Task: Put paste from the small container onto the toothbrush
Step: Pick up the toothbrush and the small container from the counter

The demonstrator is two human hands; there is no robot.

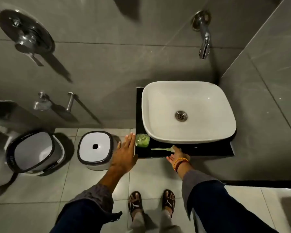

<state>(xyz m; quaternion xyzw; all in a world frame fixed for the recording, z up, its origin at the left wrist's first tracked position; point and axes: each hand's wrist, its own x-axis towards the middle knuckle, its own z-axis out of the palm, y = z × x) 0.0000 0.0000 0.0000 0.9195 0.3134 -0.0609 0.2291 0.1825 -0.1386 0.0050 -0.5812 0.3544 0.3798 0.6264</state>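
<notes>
Nearest the head camera are the person's two sleeved forearms, stretched forward over the tiled floor toward a black counter (pixel 208 151) that carries a white basin (pixel 158 105).

Judging by how things lie, the task is barely begun. The toothbrush (pixel 160 149), pale green, lies flat on the counter just in front of the basin, its head end toward the right. The small container (pixel 142 140), a translucent green bottle with a cap on top, stands upright at the counter's left front corner, just beside the basin's rim. No paste shows on the brush, though the bristles are too small to be sure. Everything is left: picking up the brush, picking up the container, opening it and applying paste.

The left hand (pixel 126 152) is spread flat, fingers extended and close together, palm down, beside the counter's left edge. Its fingertips sit just left of the container; whether they touch it I cannot tell. It holds nothing.

The right hand (pixel 176 154), with beaded bands at the wrist, reaches over the counter's front edge, loosely spread, index finger pointing at the toothbrush's head end. It is at or just short of the brush and has not closed on it.
</notes>
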